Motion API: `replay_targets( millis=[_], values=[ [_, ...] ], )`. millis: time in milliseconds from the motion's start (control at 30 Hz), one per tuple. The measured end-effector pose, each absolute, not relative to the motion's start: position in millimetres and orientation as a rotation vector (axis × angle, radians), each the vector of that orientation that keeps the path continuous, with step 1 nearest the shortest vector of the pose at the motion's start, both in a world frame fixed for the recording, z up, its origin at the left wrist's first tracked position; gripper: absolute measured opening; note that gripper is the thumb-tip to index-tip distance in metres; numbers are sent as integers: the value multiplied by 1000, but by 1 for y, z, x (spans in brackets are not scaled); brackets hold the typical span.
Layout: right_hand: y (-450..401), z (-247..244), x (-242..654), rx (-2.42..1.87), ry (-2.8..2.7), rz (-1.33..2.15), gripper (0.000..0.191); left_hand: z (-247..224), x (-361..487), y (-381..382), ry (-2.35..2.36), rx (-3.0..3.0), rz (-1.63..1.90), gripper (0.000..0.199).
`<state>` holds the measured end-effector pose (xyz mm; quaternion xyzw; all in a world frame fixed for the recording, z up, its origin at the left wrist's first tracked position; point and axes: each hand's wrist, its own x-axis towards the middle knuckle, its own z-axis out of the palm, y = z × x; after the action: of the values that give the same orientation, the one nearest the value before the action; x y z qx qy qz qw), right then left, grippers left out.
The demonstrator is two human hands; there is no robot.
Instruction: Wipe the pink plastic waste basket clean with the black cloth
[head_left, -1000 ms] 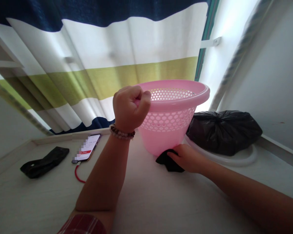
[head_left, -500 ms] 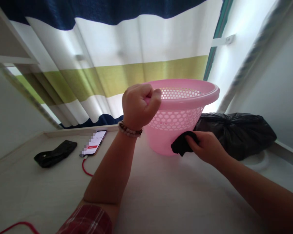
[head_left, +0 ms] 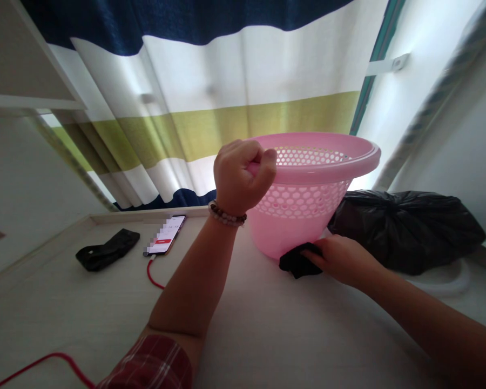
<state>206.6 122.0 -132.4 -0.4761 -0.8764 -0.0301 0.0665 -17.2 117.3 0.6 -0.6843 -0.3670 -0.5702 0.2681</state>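
The left hand on my feed is clenched over the rim of a pink basket, gripping it at the near left side with the thumb lying along the top. The right hand is lower down, pinching a black cloth between thumb and fingers, and I see that cloth up against the basket's lower wall, close to the base. Whether the cloth also touches the worktop I cannot tell from here.

The basket is a little right of the middle of my view, mouth upward, with a band of holes below its thick rim and a solid lower part. Just beyond it on the right I have a knotted black plastic bag, and a pale tube-like ring shows along the bag's near side. Beaded bracelets circle the left wrist.

Over on the left, well apart from the basket, a phone lies screen up, a red cable plugged into its near end. Beside it I make out a folded black strip. A striped curtain hangs behind everything.
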Motion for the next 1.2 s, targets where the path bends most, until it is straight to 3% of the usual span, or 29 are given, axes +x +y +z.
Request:
replay_targets(
  millis=[167, 267, 400, 500, 667, 800, 1200],
  values=[
    [128, -130, 217, -1630, -2593, -207, 49, 5, -10, 104, -1002, -1846, -1507, 29],
    [123, -119, 221, -1620, -2560, -281, 39, 10, 1, 85, -980, -1894, -1456, 19],
    [99, -104, 212, -1519, -2584, -394, 27, 16, 15, 66, -990, -2002, -1312, 23],
    [78, -106, 198, -1392, -2679, -322, 35, 19, 24, 62, -1116, -2079, -1108, 28],
    [75, -130, 187, -1407, -2893, -179, 36, 23, 34, 65, -1324, -2043, -863, 62],
    [85, -132, 196, -1425, -2851, -127, 30, 27, 35, 68, -1402, -2020, -841, 73],
    [15, -60, 223, -1266, -2326, -155, 20, 29, 31, 7, -1356, -2066, -947, 63]
  ],
)
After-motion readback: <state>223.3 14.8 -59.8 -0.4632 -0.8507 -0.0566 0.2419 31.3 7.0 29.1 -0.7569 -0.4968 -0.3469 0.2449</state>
